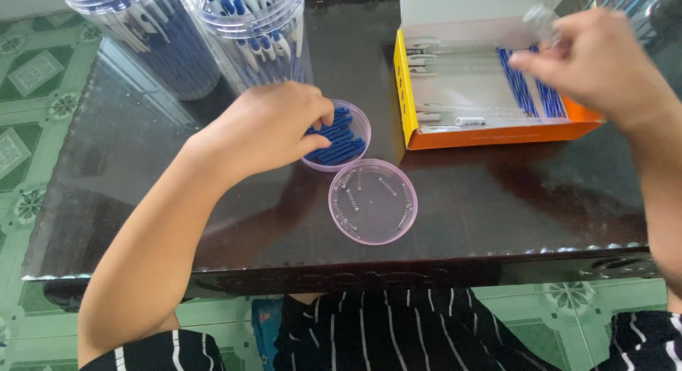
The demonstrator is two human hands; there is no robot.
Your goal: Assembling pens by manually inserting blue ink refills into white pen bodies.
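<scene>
Head view: left hand sits over the small dish near bench centre, fingers curled down and pressed onto the blue caps inside; can't tell whether a cap is actually pinched. Second dish lies just toward the near edge, touching the first, with thin springs along its rim. Right hand hovers over the right end of the open box at the far right of the bench, fingers pinching a clear tube, blurred. Box holds white tubes at its left side and blue refills at its right. Two clear jars of pens stand at the far edge, left of the box. Glossy dark bench top, green patterned floor to the left.
</scene>
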